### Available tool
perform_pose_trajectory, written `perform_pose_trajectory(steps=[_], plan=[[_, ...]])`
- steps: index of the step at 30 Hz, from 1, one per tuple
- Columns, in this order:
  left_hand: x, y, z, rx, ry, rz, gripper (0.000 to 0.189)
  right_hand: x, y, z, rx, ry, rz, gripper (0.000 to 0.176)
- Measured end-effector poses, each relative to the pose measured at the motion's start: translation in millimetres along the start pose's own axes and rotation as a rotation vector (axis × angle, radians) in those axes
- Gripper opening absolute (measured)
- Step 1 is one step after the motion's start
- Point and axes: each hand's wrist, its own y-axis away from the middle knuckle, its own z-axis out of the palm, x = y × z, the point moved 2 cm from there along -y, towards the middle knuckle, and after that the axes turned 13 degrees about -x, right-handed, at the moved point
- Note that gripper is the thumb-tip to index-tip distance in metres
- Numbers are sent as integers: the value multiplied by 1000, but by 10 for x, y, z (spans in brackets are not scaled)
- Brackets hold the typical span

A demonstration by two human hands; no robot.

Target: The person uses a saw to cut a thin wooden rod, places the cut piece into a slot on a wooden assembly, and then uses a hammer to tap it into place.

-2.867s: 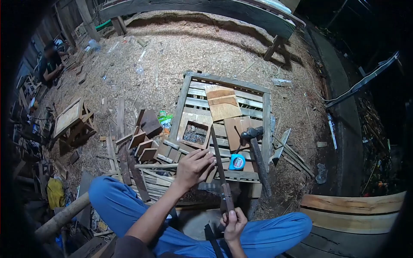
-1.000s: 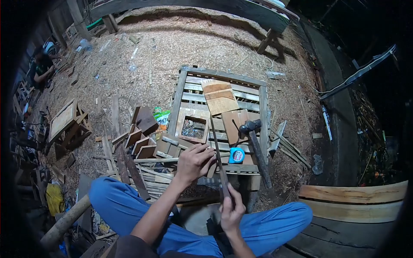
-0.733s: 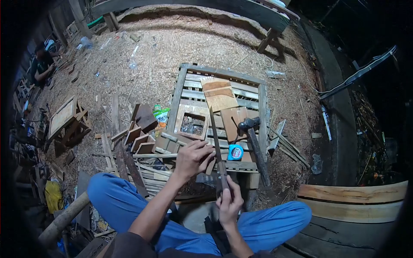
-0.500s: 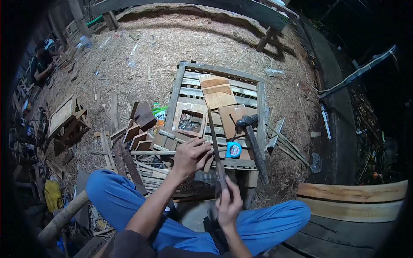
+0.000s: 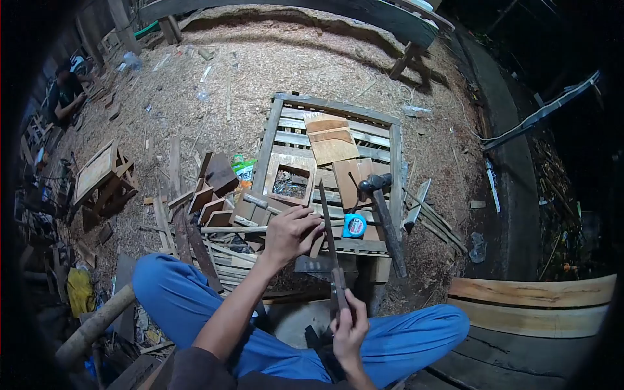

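In my right hand [image 5: 350, 328] is the handle of a long narrow hand saw [image 5: 330, 240], its dark blade pointing away from me; the teeth cannot be made out. My left hand [image 5: 292, 235] is closed just left of the blade, on a thin wooden stick [image 5: 227, 229] that runs out to the left. The fingers hide part of the stick where it meets the blade. Right of the blade, a blue tape measure [image 5: 354, 225] lies on the slatted wooden frame [image 5: 276, 123]. Beyond it, a hammer [image 5: 383, 218] rests across the frame's right side.
A hollow wooden box [image 5: 313, 170] and flat boards [image 5: 333, 151] lie on the frame. Wood offcuts [image 5: 214, 175] pile up at left. Long planks [image 5: 533, 318] lie at right. Another person [image 5: 65, 97] sits far left. A wooden beam [image 5: 292, 13] spans the back.
My right hand has drawn the saw back toward me, so its tip sits lower along the frame. My left hand stays in nearly the same place.
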Motion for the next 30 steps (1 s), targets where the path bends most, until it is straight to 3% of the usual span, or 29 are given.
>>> perform_pose_trajectory(steps=[5,8,14,17,18,20,23,28,30], plan=[[37,-26,-52,-38,33,-17,20,133,-458,154,-11,76,-76,35],[-8,2,-1,-14,-13,-1,20,188,-36,-34,-9,76,-79,36],[8,-8,-2,-25,11,-19,19,-14,-436,107,-39,51,22,33],[-6,-3,2,-8,5,-14,18,66,-31,-63,-25,41,26,33],[10,-8,4,-5,-5,-4,18,-20,118,-122,-46,-27,163,33],[35,2,-5,-20,17,-13,17,82,-40,-36,-1,53,-34,34],[29,-46,-27,-66,59,-80,19,124,-513,130,-24,162,-125,34],[24,-51,-14,-23,31,-40,20,-6,126,-65,-28,-22,-38,34],[52,-26,-31,-14,0,1,20,104,-178,36,13,72,-102,35]])
